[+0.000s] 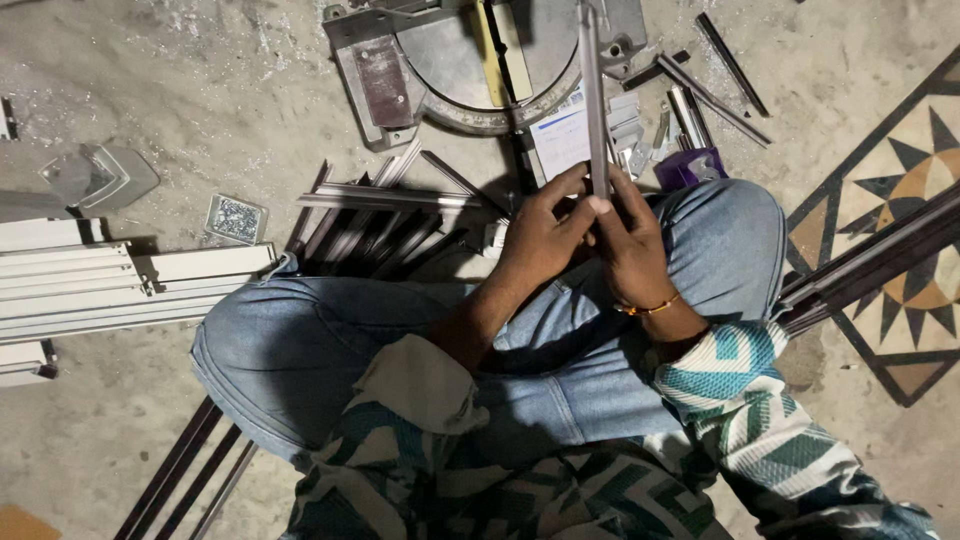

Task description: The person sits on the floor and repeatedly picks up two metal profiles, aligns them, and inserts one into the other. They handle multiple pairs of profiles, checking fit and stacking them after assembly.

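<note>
The person sits cross-legged on the floor and holds a thin grey metal strip upright in front of the knees, its upper end running past the saw base toward the far edge of the floor. The left hand curls around the strip's lower end from the left, fingers closed on it; the right hand, with a bangle at the wrist, pinches the same end from the right, thumb pressed against the metal. Both hands meet at the bottom of the strip, just above the right knee. To handle this piece well, it seems wise to keep the grip low and firm with both thumbs opposed, so the long free end does not sway or bend, and to keep it clear of the saw base while turning it. A slim strip like this probably flexes easily, so slow, small wrist moves would suit it. As for containers, 1 small square box lies on the floor left of the dark profiles; it looks filled with small shiny bits, perhaps screws, though they are too small to tell. A purple box stands beside the right knee; its contents cannot be seen. White profiles lie at the left edge.
</note>
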`<state>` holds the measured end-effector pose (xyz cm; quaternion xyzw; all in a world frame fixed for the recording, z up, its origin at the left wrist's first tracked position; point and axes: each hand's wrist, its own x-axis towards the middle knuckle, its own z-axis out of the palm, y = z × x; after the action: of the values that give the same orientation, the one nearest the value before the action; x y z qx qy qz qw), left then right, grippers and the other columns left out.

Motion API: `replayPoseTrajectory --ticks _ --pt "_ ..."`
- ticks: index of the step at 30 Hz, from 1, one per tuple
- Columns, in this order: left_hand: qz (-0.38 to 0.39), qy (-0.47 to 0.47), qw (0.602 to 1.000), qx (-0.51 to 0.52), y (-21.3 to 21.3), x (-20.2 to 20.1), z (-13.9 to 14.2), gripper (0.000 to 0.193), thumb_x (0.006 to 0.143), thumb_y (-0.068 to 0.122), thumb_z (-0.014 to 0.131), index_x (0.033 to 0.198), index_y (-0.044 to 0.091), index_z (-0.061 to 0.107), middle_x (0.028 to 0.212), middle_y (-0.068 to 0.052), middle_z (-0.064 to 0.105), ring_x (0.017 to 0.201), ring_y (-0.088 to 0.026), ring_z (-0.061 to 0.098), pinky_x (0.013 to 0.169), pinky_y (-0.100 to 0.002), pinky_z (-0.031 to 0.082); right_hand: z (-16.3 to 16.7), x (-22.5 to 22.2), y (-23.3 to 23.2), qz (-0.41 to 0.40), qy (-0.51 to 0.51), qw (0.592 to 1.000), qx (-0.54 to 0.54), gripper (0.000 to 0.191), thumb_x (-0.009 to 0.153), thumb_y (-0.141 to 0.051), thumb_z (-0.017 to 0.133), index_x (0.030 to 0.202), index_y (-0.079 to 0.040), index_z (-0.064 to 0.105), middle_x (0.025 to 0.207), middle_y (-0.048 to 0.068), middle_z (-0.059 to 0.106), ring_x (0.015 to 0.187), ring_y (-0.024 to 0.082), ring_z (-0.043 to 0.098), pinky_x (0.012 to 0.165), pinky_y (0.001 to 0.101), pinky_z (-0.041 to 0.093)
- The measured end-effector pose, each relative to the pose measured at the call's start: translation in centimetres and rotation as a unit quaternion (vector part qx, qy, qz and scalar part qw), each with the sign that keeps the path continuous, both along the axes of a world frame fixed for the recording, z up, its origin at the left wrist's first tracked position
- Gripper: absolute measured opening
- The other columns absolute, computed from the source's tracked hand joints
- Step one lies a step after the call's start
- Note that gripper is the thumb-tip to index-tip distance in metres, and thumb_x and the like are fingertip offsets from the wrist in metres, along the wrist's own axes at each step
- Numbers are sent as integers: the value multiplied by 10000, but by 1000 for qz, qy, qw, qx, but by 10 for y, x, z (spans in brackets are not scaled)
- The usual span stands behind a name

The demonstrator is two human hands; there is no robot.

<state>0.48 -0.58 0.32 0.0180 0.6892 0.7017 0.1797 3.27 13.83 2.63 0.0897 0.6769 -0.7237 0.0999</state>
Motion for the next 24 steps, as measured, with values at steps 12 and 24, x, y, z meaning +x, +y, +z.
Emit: replayPoseTrajectory --ticks 12,24 --pt "65 7 994 89 5 -6 -24 501 1001 264 684 1435 32 586 1276 -140 723 856 -105 715 709 -257 588 5 -11 -10 -2 10 999 39 482 1097 -185 599 1550 -65 490 933 -47 567 723 34 488 617 201 414" --pt "38 -12 999 23 1 -12 -26 542 970 327 663 1428 49 578 1316 -173 706 1127 -238 729 894 -340 595 2 -15 -8 7 7 999 51 523 1088 -220 590 1562 -47 451 983 -21 604 749 47 535 643 220 486"
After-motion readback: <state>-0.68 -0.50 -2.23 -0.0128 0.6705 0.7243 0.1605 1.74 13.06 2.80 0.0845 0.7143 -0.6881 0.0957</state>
